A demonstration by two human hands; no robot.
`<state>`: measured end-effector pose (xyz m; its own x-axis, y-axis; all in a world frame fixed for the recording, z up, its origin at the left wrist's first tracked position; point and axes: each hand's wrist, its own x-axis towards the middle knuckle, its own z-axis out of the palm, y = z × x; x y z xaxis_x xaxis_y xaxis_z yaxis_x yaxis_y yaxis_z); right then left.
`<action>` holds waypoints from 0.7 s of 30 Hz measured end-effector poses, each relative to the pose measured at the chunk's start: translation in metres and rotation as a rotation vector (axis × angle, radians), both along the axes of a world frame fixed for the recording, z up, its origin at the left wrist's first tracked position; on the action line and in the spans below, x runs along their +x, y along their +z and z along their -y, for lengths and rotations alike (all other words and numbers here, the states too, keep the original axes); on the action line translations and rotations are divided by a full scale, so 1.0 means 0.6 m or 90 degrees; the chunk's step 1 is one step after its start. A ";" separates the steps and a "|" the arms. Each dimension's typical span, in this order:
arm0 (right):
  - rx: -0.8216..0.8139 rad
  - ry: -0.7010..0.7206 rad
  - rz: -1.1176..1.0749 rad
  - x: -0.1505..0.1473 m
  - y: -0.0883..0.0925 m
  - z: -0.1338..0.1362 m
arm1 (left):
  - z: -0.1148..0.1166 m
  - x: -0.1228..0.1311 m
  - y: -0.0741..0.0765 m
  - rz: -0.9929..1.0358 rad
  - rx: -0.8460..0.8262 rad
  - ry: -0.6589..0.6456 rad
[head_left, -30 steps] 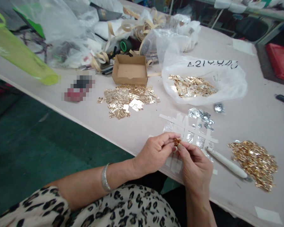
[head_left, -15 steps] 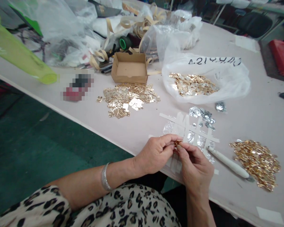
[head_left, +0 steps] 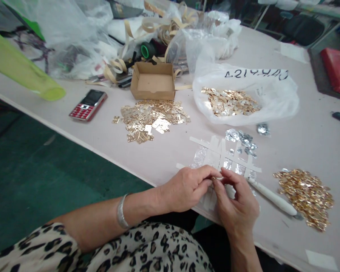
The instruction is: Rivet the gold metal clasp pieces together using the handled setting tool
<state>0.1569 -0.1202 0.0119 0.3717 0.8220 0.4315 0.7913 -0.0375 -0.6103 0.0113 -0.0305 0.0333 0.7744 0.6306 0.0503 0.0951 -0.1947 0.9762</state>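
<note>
Gold fitting (head_left: 214, 177), tiny and glossy, is pinched between the fingertips of the left grip (head_left: 184, 189) and right grip (head_left: 238, 206), both clenched on it above the pale table's (head_left: 300, 143) near edge, over crossed white tape strips (head_left: 223, 151); a crinkly gold heap (head_left: 306, 196) lies nearby
</note>
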 end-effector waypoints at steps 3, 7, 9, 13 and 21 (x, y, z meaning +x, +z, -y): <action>0.014 0.073 0.039 0.011 -0.001 -0.004 | 0.003 -0.001 0.000 -0.092 0.011 0.009; 0.055 0.164 0.130 0.037 -0.003 -0.015 | -0.005 -0.002 -0.005 -0.091 0.106 0.045; 0.054 0.188 0.206 0.051 -0.003 -0.023 | -0.017 -0.003 -0.011 -0.051 0.231 0.067; -0.023 0.218 0.313 0.066 -0.006 -0.028 | -0.036 -0.008 -0.033 -0.050 0.429 0.009; -0.100 0.295 0.245 0.081 0.014 -0.006 | -0.030 -0.017 -0.053 -0.125 0.589 -0.086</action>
<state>0.2057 -0.1165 0.0204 -0.1963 0.9255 0.3238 0.9093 0.2955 -0.2931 0.0012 -0.0122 0.0018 0.8857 0.3102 0.3455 0.1610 -0.9031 0.3982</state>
